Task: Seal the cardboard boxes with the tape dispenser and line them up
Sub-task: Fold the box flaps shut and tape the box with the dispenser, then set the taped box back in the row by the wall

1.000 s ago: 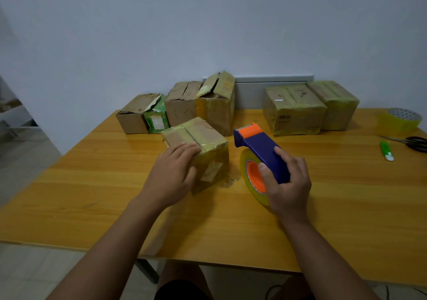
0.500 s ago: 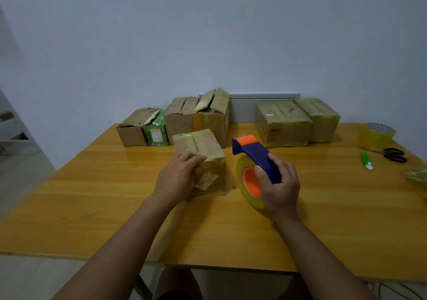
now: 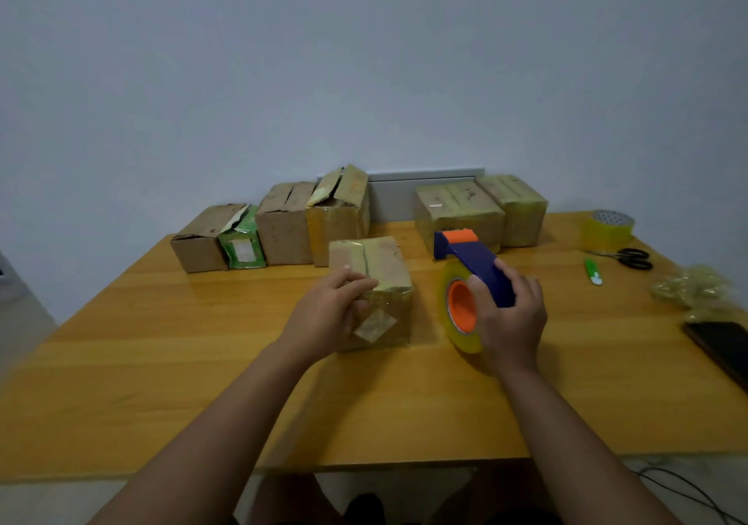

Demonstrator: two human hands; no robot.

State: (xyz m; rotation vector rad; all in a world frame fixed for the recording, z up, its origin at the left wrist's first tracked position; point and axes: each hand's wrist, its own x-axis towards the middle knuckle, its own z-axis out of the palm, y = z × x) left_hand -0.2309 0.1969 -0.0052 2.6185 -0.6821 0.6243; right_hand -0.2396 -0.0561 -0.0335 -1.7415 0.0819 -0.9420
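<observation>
Left hand [image 3: 330, 314]: fingers curled over the near corner of the small tape-wrapped cardboard box [image 3: 376, 281].
Right hand [image 3: 508, 318]: clamped around the blue-and-orange tape dispenser [image 3: 471, 269], beside the box.

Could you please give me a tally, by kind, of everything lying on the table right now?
Boxes: 7, one under the left hand
Tape dispenser: 1, in the right hand
Spare tape roll: 1
Scissors: 1
Green cutter: 1
Crumpled tape wad: 1
Phone: 1
Total: 13

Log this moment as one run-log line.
left hand: holds box | right hand: grips tape dispenser, beside box | table: back row unsealed, left
</observation>
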